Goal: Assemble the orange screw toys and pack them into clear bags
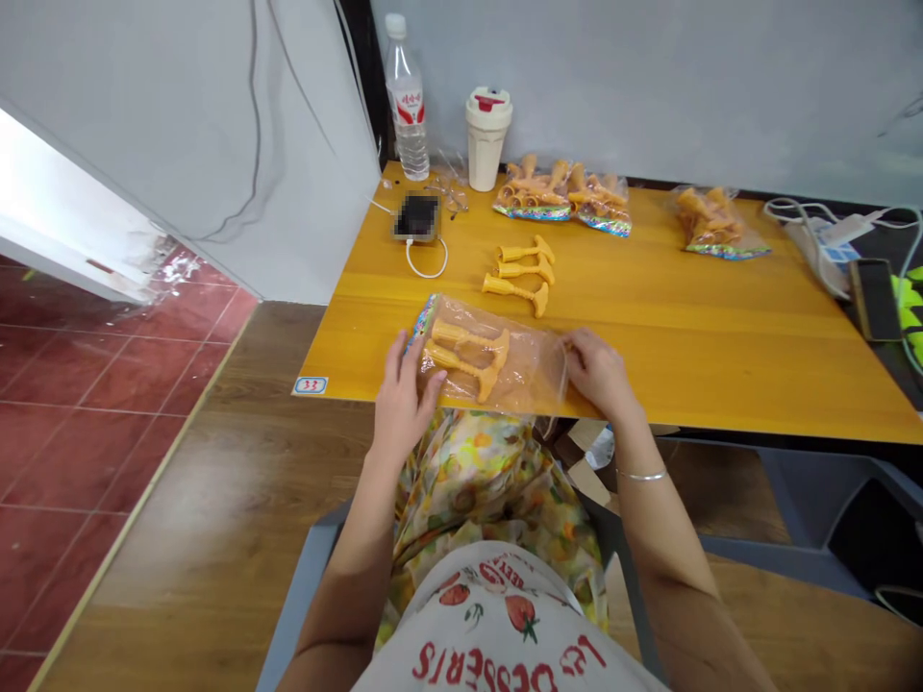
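Note:
A clear plastic bag (pixel 537 370) with a colourful printed strip at its left end lies at the table's front edge. Inside it are orange hammer-shaped plastic pieces (pixel 468 358), heads to the right. My left hand (pixel 405 399) grips the bag's left end, fingers along the printed strip and thumb at the near side. At the right edge of the bag, my right hand (pixel 597 373) pinches the plastic between closed fingers. Just beyond the bag, several loose orange hammer-shaped pieces (pixel 520 271) lie side by side on the wooden table (pixel 685 336).
Filled bags of orange pieces (pixel 562 197) sit along the back, with another filled bag (pixel 715 223) farther right. A water bottle (pixel 408 106), a lidded cup (pixel 487 139) and a blurred device with a white cable (pixel 416 216) stand back left. A phone (pixel 875 300) and cables lie far right.

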{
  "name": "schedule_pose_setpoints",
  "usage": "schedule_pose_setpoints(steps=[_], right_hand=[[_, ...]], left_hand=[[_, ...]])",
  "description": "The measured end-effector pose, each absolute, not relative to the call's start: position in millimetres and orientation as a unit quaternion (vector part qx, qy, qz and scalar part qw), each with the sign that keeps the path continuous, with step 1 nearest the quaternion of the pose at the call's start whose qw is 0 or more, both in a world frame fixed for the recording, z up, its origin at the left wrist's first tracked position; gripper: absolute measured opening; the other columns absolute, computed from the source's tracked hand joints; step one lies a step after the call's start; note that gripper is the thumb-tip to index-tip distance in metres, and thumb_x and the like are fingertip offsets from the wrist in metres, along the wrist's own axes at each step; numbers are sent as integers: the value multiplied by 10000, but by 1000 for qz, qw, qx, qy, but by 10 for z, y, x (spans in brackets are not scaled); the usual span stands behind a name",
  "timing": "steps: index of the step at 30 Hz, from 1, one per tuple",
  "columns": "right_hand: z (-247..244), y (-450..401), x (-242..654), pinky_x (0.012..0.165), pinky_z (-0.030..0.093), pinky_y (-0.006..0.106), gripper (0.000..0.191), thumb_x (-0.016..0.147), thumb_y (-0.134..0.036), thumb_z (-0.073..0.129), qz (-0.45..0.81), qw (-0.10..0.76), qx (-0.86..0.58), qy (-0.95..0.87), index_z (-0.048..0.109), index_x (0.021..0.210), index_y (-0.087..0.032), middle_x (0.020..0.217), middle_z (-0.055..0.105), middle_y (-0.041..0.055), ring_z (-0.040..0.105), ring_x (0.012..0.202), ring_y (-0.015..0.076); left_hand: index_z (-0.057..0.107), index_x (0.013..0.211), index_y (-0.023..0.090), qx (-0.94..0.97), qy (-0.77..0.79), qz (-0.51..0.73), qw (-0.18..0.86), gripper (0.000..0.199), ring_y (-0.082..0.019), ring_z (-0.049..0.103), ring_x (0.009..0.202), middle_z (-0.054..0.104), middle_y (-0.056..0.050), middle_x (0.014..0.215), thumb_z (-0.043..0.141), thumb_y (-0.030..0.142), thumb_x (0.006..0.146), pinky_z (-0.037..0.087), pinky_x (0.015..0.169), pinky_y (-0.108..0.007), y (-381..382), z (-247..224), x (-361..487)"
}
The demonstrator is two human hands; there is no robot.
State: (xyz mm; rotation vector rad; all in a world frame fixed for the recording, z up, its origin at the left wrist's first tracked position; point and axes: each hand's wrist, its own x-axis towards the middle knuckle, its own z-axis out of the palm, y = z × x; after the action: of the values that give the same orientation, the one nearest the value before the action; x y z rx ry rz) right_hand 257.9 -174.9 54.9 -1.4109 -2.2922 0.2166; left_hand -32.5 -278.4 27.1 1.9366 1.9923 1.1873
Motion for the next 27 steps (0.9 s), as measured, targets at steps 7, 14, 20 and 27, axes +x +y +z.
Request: schedule_pose_setpoints(steps=[7, 14, 20, 27], right_hand=[[524, -1107, 2378, 1016, 473, 421, 486, 879, -125, 466, 90, 229, -452, -858, 556, 1354, -168, 1371, 599, 138, 590, 1181, 260], [560, -1193, 2395, 1009, 474, 460, 317, 955, -239, 511, 70, 120, -424, -895, 666, 1231, -213, 1359, 568, 134, 568, 1199, 285], [576, -1568, 2668, 909, 520, 401, 249, 1001, -327, 473, 166, 182, -430, -869, 633, 1152, -210, 1197, 613, 125, 626, 1052, 245], [553, -1950, 3133, 768, 515, 324, 268, 992, -430, 510, 273, 283, -448, -803, 619, 1127, -225, 1128, 665, 89, 620, 898, 190]], left_hand=[[481, 1472, 238, 749, 597, 287, 13, 543, -358, 227, 1535, 390, -128, 1597, 449, 491, 992, 133, 1229, -653, -2488, 432, -130], [500, 1471, 273, 697, 658, 285, 9, 557, -396, 222, 1529, 382, -124, 1602, 451, 526, 977, 129, 1193, -718, -2309, 244, -183], [478, 1486, 245, 684, 666, 297, 20, 592, -396, 170, 1542, 342, -139, 1620, 426, 550, 981, 36, 1195, -727, -2341, 288, -232], [297, 1557, 117, 722, 587, 365, 46, 729, -319, 186, 1551, 333, -214, 1607, 422, 550, 985, 136, 1262, -565, -2563, 494, 417]])
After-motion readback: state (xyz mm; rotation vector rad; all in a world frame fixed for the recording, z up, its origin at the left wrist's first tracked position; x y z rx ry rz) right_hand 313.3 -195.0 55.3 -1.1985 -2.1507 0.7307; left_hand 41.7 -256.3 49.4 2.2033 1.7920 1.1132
